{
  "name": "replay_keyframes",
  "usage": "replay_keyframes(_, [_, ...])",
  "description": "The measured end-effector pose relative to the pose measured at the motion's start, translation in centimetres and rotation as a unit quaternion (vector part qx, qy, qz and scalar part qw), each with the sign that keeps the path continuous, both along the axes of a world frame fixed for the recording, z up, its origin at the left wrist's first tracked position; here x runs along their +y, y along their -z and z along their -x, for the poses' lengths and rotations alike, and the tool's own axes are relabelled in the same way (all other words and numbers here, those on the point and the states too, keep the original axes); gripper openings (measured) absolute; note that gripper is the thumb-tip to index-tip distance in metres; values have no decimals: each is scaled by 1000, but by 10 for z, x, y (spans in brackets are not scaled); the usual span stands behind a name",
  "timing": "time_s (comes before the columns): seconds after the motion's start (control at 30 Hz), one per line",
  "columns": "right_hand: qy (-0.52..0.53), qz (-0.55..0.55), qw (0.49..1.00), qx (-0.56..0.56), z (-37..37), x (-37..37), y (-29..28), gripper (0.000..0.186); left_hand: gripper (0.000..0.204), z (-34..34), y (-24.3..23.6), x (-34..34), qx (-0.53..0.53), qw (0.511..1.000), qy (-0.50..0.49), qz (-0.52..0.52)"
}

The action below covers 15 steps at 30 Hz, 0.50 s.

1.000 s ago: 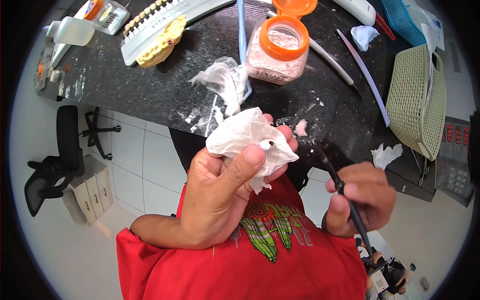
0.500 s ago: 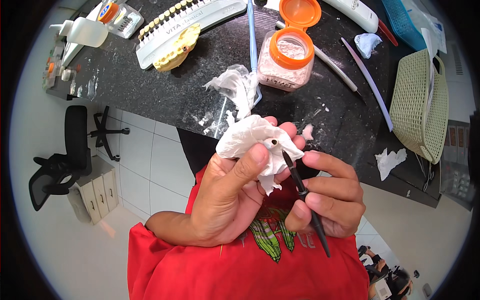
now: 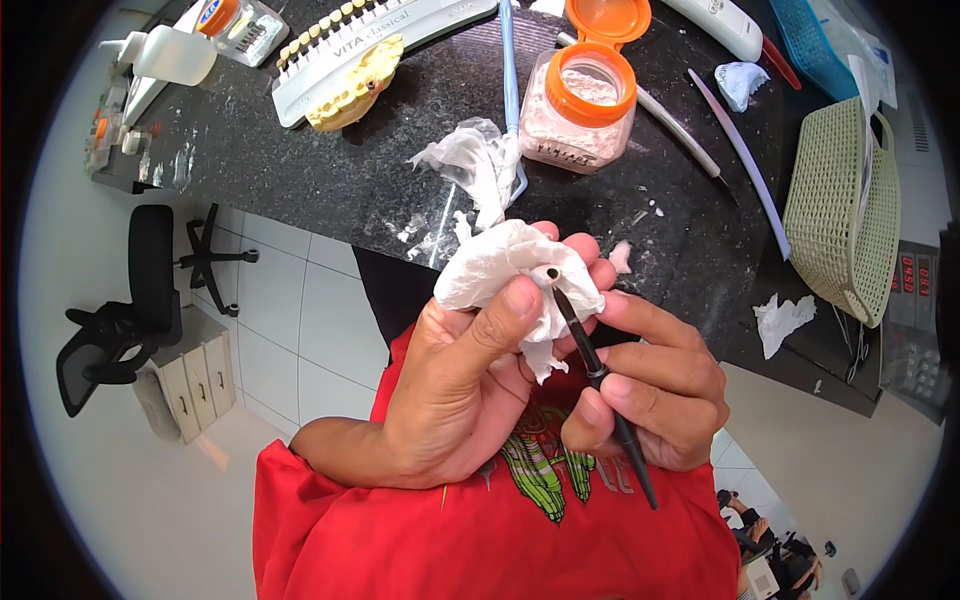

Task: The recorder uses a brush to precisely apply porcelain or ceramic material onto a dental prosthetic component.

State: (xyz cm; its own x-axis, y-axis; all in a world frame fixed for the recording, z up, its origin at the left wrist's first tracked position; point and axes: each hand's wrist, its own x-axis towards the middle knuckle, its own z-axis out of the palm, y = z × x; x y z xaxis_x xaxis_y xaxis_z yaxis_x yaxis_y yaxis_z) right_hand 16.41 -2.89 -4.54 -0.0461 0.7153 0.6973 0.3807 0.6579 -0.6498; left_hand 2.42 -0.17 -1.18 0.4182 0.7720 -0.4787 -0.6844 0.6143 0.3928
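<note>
Pinched in white tissue, the hollow white piece, perhaps a crown, looks light, stiff and brittle, best gripped by its outer sides. The left hand pins it, thumb against curled fingers; the right hand pinches a black brush. Lettering marks the shade guide and powder jar.

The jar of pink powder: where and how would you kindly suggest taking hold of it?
I would probably grip the jar around its sides, below the orange collar, from the near side: it stands upright, its open lid tips back at the far side, and a blue tool lies close on its left.
</note>
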Motion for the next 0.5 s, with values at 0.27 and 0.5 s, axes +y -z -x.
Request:
replay_keyframes(0.27, [23, -48, 998, 15, 2, 5, 3, 17, 39, 0, 0, 1, -7, 1000, -2, 4])
replay_keyframes(0.5, [15, -47, 999, 19, 1, 5, 2, 18, 40, 1, -1, 1, -12, 1000, 3, 11])
